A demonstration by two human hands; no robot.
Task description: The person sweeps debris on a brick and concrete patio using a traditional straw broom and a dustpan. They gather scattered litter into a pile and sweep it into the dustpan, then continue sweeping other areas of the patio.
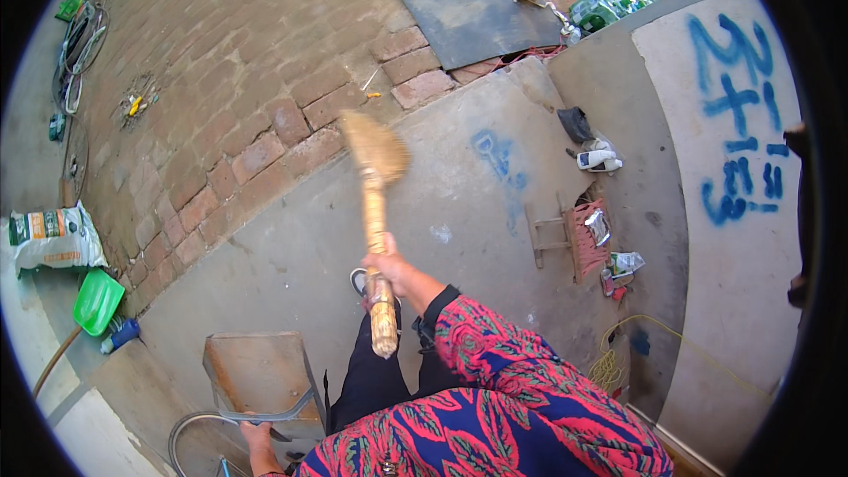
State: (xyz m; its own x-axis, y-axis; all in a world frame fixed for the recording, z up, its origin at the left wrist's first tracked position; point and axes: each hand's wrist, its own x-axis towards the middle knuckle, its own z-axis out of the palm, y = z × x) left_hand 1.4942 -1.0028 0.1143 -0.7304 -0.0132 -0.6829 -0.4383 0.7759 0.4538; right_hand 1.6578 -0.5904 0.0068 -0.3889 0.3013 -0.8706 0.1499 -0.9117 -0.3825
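Both your hands grip: right hand (391, 267) the straw broom (378, 203), left hand (256, 434) the metal chair (261, 375); white sack (55, 237) at nine o'clock.

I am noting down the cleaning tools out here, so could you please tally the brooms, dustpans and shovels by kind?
Straw hand broom, gripped in the right hand: 1
Red push-broom head, lying on the concrete: 1
Metal dustpan, its handle held by the left hand: 1
Green shovel, beside the white sack: 1
Total: 4
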